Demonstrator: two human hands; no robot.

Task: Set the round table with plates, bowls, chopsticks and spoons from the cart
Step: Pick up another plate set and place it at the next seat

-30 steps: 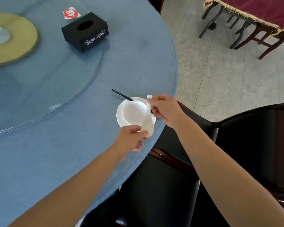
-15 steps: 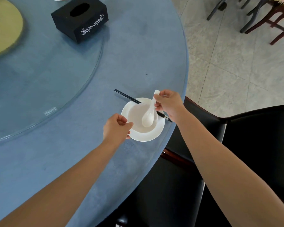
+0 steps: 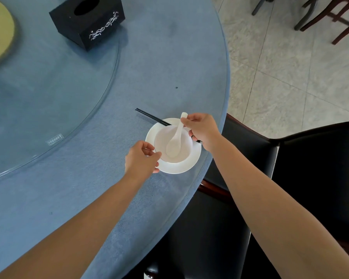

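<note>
Newbie: Spoon [image 3: 174, 141] placement check, where does it sit right now?

Regular: Its scoop is down inside the white bowl [image 3: 161, 137] and its handle leans up over the far rim. The right hand [image 3: 204, 129] pinches the handle near the top between thumb and fingers.

Newbie: And the bowl?

Regular: It's on the white plate [image 3: 181, 167], near the edge of the round blue table [image 3: 149, 57], in front of a black chair [image 3: 210, 228]. The black chopsticks [image 3: 152, 117] lie across the plate's far side. One end sticks out to the left and the other runs under the right hand, so I can't tell if that hand holds them too.

Newbie: Left hand [image 3: 141, 160]?

Regular: Its fingers are curled, with the thumb tip at the bowl's left rim and the hand over the plate's left edge. Honestly I can't tell whether it actually grips anything. Further back, a black tissue box [image 3: 87, 21] sits on the glass turntable [image 3: 48, 97].
</note>
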